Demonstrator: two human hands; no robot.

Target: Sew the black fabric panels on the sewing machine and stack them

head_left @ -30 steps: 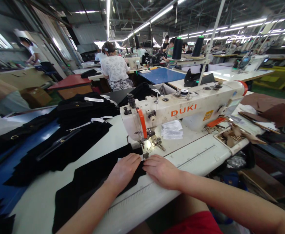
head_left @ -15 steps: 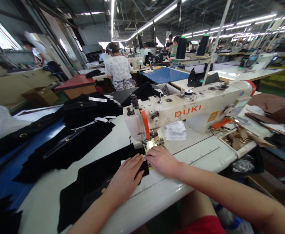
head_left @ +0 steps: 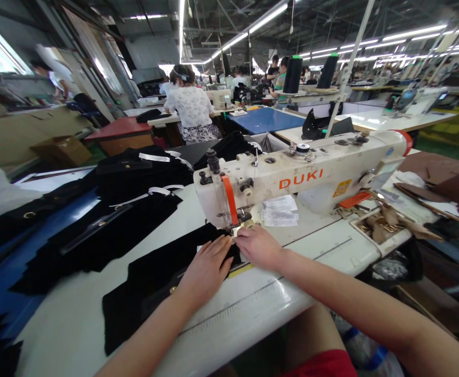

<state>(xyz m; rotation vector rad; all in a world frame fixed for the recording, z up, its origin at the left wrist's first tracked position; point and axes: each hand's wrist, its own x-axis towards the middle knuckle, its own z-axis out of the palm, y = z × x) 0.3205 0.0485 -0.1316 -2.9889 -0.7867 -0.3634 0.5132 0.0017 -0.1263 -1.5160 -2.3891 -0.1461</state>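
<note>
My left hand (head_left: 208, 269) lies with fingers stretched out on a black fabric piece (head_left: 151, 267), near the needle area of a white DUKI sewing machine (head_left: 261, 183). The fabric's front end reaches the presser foot, and a small gold fitting (head_left: 173, 289) shows beside my left wrist. A bit of white label (head_left: 199, 248) peeks out next to the left fingers. Close to the needle, my right hand (head_left: 259, 247) has its fingers drawn together, their tips meeting those of the left hand. Whatever the right fingertips pinch is hidden.
Small white printed labels (head_left: 280, 211) lie on the machine bed. Stacked black pieces with white strips (head_left: 107, 225) cover the left side. A parts tray (head_left: 382, 230) is set into the table at right. Ahead, a person in a patterned top (head_left: 192, 107) sits with their back to me.
The black fabric has moved forward and right toward the needle, with both hands moving slightly along. The white bit between the fingertips no longer shows.
</note>
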